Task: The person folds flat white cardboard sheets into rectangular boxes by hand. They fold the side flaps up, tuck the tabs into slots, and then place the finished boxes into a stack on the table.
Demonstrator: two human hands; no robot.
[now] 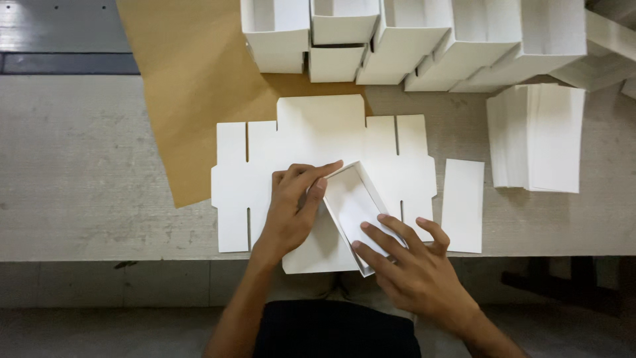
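Note:
A flat white die-cut cardboard blank (318, 139) lies on the grey table, with slits along its far and near edges. On top of it sits a small white cardboard insert tray (351, 199), tilted at an angle. My left hand (295, 205) presses its fingers against the tray's left wall and far corner. My right hand (404, 258) rests with spread fingertips on the tray's floor and near end.
Several folded white boxes (411, 40) are stacked along the table's far edge. A pile of flat white cards (536, 136) lies at the right, with a single white strip (462, 205) beside the blank. Brown paper (192, 86) covers the table's left part.

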